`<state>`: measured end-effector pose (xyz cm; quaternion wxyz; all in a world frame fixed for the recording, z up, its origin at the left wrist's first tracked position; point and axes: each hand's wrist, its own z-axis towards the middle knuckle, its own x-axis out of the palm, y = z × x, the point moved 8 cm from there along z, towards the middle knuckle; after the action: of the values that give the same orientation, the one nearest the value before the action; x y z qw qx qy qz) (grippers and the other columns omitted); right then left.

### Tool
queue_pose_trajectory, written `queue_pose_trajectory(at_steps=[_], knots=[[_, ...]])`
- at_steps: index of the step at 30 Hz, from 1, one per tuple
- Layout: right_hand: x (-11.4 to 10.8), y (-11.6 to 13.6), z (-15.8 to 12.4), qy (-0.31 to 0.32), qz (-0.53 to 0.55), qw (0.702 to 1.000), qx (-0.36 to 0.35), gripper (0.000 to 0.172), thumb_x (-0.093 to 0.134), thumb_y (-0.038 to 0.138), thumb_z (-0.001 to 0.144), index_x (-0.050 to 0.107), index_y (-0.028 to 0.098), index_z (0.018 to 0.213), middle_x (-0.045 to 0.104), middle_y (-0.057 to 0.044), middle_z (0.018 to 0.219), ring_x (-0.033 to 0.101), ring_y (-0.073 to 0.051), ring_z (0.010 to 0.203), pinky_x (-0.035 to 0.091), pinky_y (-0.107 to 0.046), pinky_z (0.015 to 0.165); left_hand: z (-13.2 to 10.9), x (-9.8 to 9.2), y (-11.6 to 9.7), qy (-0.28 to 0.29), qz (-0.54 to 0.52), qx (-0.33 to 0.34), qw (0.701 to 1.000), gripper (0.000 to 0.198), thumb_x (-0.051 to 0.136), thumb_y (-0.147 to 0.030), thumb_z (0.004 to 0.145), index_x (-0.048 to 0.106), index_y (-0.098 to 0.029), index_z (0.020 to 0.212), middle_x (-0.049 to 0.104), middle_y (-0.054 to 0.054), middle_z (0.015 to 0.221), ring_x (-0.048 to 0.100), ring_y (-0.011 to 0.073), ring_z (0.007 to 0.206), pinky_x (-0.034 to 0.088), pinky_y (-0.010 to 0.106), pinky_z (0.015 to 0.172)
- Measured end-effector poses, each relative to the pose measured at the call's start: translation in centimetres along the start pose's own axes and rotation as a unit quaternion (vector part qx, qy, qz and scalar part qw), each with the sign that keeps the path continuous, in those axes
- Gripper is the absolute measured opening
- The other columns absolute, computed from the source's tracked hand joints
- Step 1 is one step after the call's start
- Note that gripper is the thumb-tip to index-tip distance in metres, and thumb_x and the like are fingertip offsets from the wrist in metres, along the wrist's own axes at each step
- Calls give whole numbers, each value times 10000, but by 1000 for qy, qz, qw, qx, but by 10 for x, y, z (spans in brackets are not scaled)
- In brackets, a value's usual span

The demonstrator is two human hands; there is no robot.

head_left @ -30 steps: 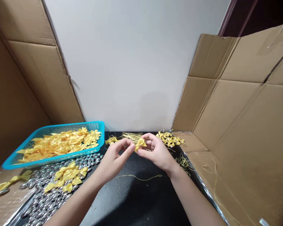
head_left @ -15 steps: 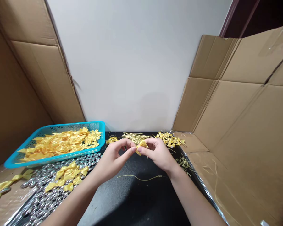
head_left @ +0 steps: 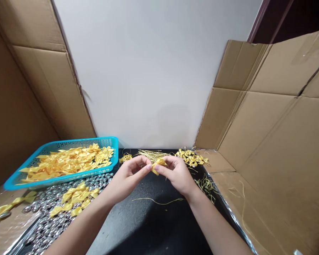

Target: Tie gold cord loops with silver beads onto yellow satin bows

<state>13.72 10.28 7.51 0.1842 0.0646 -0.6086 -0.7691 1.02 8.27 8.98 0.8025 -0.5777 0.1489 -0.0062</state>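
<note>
A yellow ribbon bow is held above the black table, near its middle. My right hand pinches it between thumb and fingers. From the other side my left hand is closed at the bow's left edge, thumb against fingertips; any cord or small part inside that pinch is too small to make out. Below the hands a single gold cord lies on the table. Just behind them is a bundle of straight gold cords.
At left a blue basket holds many yellow bows. Silver beads spread before it, with loose bows on top. Bows with cords are piled at back right, near tangled cords. Cardboard walls stand at both sides.
My left thumb and fingers have shifted slightly while the bow stays between my hands, turned a little. The rest is almost the same.
</note>
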Motion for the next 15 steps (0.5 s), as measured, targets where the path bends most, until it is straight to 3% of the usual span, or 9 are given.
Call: queue_pose_trajectory(at_steps=[5,9,15], knots=[[0,-4,0,15,15,999,28,277,858,385,611,721,166,710,680,7,679,619,-151,677,502,-309,737,2,-2,6,0,-35,-26,999,274,721,-393,780,659,-191,953,701,41,890,648,200,838,522,319,781],[1,-7,0,28,36,997,54,324,879,367,584,758,176,815,725,-6,750,655,-161,732,511,-333,810,3,-6,11,-23,-30,-27,999,260,728,-367,770,664,-173,931,698,36,840,641,182,770,516,308,734],[-2,-9,1,22,1,998,60,294,862,378,594,741,165,758,704,-8,708,613,-146,652,500,-316,709,1,-12,9,-54,44,-10,997,267,694,-362,785,663,-168,966,702,32,764,650,194,732,491,316,699]])
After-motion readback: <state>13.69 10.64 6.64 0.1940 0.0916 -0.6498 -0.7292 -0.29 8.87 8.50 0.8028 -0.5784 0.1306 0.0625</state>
